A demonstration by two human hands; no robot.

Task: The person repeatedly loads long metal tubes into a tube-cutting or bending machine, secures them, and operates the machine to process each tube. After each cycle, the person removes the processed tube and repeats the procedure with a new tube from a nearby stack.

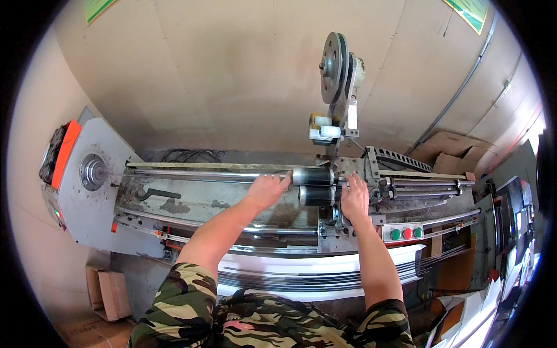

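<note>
My left hand is at the left end of the upper of two black-and-silver cylinders, over a long shiny rod. Its fingers are bent together by the cylinder's end; what they hold, if anything, is hidden. The lower cylinder lies just nearer to me. To the right of both, my right hand rests on the metal carriage with its fingers stretched and slightly apart. A grooved pulley wheel stands on an upright arm behind the cylinders, with white rollers below it.
A grey headstock with a round chuck closes off the machine's left end. A hook-shaped wrench lies on the bed. Green and red push buttons sit front right. Several thin dark rods lie on white sheeting before me. Cardboard stands lower left.
</note>
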